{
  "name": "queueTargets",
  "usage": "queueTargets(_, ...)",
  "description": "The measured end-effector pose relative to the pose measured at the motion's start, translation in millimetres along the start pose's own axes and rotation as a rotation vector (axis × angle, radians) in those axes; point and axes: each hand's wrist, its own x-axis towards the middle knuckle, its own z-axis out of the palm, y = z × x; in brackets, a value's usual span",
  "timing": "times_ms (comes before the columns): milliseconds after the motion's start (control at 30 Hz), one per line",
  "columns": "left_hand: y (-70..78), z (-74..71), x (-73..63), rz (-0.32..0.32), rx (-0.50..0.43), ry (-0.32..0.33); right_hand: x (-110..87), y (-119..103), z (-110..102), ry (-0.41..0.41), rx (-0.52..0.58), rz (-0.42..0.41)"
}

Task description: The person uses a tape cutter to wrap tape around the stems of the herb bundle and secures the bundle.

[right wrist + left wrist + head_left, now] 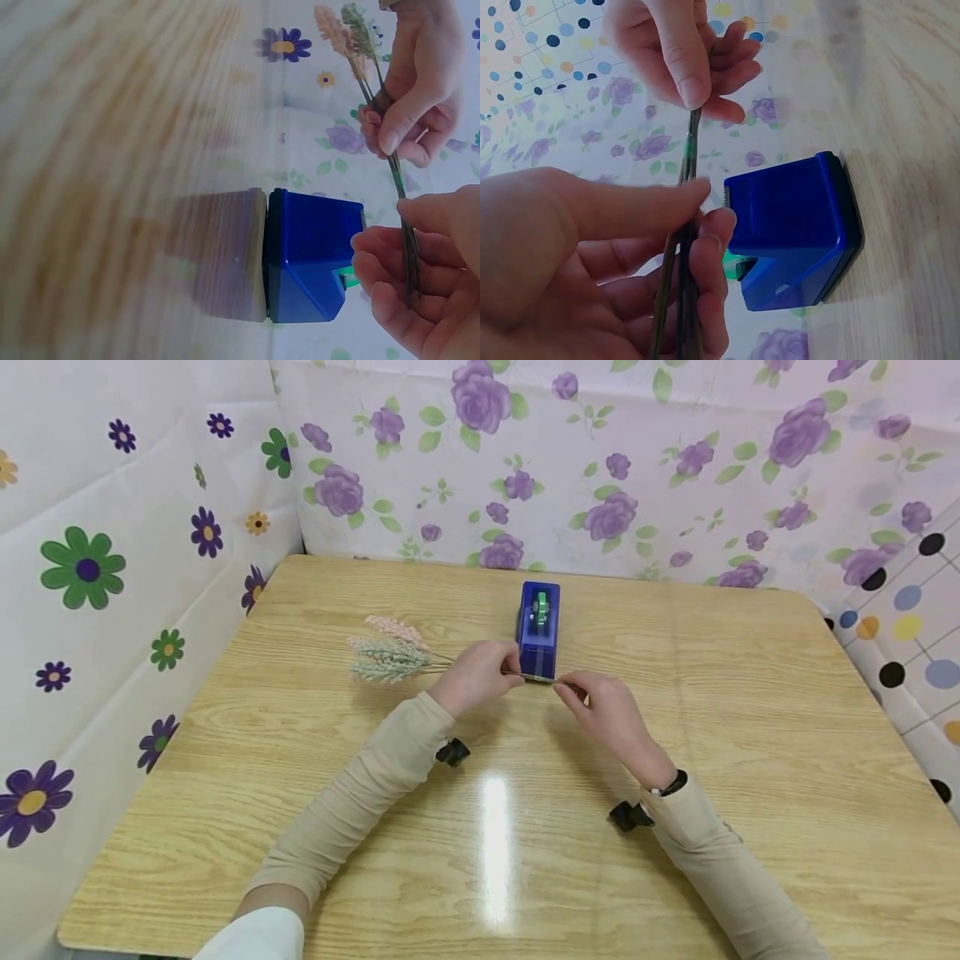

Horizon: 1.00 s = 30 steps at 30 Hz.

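A small bunch of artificial flower sprigs, with pale green heads (390, 660) and pink heads (397, 631), points left across the table. My left hand (480, 675) grips its thin dark stems (684, 262) between thumb and fingers. Farther along, toward the stem ends, my right hand (609, 710) pinches them with the thumb against the fingers. A patch of green shows on the stems between the two hands. Just behind the stems, a blue tape dispenser (315, 232) stands on the table, its serrated cutter edge toward me and a green roll (541, 608) inside.
The wood-grain table (225, 793) reaches back to a wall covering with purple roses (480, 402). Daisy-patterned covering (82, 568) stands along the left, dotted covering (907, 627) along the right. Black wrist cameras (453, 752) hang below both forearms.
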Motion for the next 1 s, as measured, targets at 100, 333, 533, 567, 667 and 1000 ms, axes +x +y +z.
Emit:
queueTargets(100,0.2,-1.5,-0.9,-0.007,-0.017,-0.017,-0.5,0.5,0.1,0.001,-0.006,-0.002)
queueTargets(333,0.8,-4.9,-0.4,-0.017,-0.014,-0.098,-1.0,0.4,-1.2,0.023,-0.032,0.008)
queueTargets(533,-1.8,-5.1,0.2,-0.052,0.047,-0.162,-0.7,1.6,0.2,0.041,-0.047,-0.011)
queueTargets(567,-2.5,-4.7,0.5,-0.053,0.046,-0.163,-0.9,1.9,0.4,0.043,-0.047,-0.013)
queueTargets(667,-4.1,-3.7,1.4,-0.053,0.038,-0.150,-1.9,2.3,0.7,0.052,-0.041,-0.012)
queueTargets(1000,-2.2,-3.3,3.4,-0.048,0.022,-0.119,-1.0,1.5,-1.6,0.088,-0.022,0.000)
